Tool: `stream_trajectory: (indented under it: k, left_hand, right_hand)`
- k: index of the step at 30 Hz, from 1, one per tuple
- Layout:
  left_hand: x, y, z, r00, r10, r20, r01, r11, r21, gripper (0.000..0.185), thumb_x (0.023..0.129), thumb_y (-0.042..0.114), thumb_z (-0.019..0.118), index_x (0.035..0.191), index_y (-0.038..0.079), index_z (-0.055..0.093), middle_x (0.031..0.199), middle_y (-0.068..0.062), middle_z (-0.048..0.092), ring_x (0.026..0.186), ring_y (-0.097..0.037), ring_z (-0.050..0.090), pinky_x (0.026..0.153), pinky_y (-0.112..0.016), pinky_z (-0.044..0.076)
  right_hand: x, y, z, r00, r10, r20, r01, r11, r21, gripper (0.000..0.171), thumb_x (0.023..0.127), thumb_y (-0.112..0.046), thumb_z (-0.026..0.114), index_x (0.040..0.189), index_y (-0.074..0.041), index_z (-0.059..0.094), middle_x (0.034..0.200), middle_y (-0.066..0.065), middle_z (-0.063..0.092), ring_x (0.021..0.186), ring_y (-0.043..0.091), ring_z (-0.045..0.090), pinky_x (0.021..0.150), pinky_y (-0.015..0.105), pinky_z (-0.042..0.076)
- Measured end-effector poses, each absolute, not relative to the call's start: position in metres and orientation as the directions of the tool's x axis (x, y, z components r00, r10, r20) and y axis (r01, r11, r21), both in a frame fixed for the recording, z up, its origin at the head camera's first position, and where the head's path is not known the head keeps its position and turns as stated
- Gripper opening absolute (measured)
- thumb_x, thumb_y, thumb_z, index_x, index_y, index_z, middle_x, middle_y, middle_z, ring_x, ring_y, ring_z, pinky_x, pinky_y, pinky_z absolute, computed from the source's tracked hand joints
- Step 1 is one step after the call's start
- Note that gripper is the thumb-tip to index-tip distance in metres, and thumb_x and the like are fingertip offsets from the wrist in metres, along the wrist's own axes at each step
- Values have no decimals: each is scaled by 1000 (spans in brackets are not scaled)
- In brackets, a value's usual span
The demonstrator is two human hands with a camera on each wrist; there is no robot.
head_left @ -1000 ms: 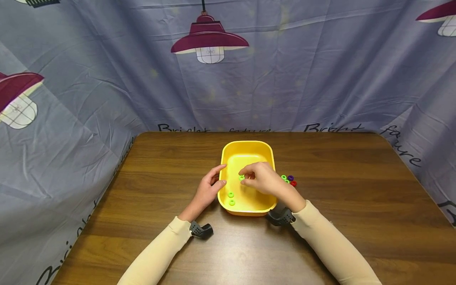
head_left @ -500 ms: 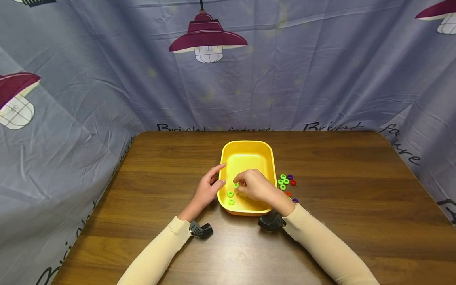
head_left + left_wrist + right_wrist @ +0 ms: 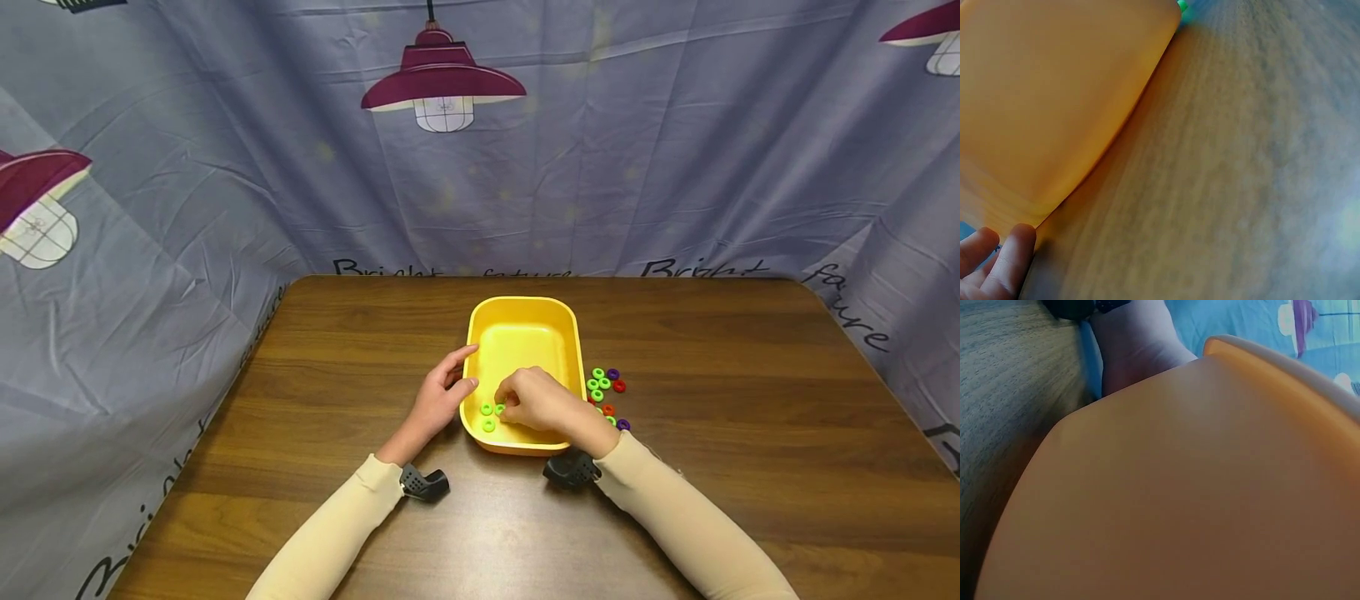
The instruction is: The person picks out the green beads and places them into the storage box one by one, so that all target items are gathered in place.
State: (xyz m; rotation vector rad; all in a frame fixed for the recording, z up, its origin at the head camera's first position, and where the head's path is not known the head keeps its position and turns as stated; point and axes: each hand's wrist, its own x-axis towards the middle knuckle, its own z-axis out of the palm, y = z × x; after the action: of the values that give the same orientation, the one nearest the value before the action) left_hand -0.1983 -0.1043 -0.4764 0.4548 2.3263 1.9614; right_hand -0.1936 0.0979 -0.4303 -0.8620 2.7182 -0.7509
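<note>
A yellow plastic tub [image 3: 525, 333] sits on the wooden table between the two hands. My left hand [image 3: 435, 404] holds its left side, thumb and index fingertip over the rim. The left wrist view shows fingertips [image 3: 1019, 240] against the tub's outer wall. My right hand [image 3: 536, 400] reaches inside and pinches a small green ring [image 3: 500, 409] close over the tub's floor. Beside that ring, two more green rings [image 3: 488, 425] lie near the left wall. In the right wrist view the tub's wall [image 3: 1166, 487] hides the right hand's fingers.
Several loose green, red and purple rings [image 3: 604, 383] lie on the table [image 3: 712, 350] right of the tub, some partly hidden by the right forearm. Each wrist wears a black camera mount [image 3: 425, 485]. A lamp-printed curtain [image 3: 525, 183] hangs behind the table.
My right hand has moved toward the near left part of the tub with the green ring, bringing it beside the other two. My left hand has stayed on the rim.
</note>
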Motion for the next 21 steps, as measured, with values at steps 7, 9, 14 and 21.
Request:
stream_trajectory:
  k: [7,9,14,21]
  left_hand:
    - [-198,-105,-477,-952,269,148,194,150,970,53,95,1,57,148,5,51,148,-24,53,124,-44,61,91,-27,55]
    - [-198,-105,-476,-952,269,144,190,156,969,53,95,1,57,148,5,51,149,-23,53,124,-44,61,92,-27,55]
    - [-197,-106,-476,-954,267,136,183,162,970,54,95,1,58,148,5,51,149,-23,53,123,-43,62,93,-29,56]
    - [-197,-105,-476,-954,268,138,184,154,971,54,95,2,58,149,5,50,151,-22,51,125,-43,61,93,-32,57]
  right_hand:
    - [-194,98,-430,-809,-585,-52,-471,699,-538,7,81,-6,79,87,-6,77,65,-5,60,63,6,49,65,20,41]
    - [-195,98,-431,-808,-587,-51,-471,697,-541,6,81,-6,79,87,-6,77,65,-5,60,64,6,50,65,20,42]
    - [-195,98,-432,-807,-588,-51,-469,692,-548,6,82,-6,79,87,-6,77,65,-5,59,64,6,49,65,20,41]
    - [-196,102,-428,-804,-594,21,-500,657,-564,6,81,-6,76,87,-5,76,64,-6,56,62,6,46,62,19,37]
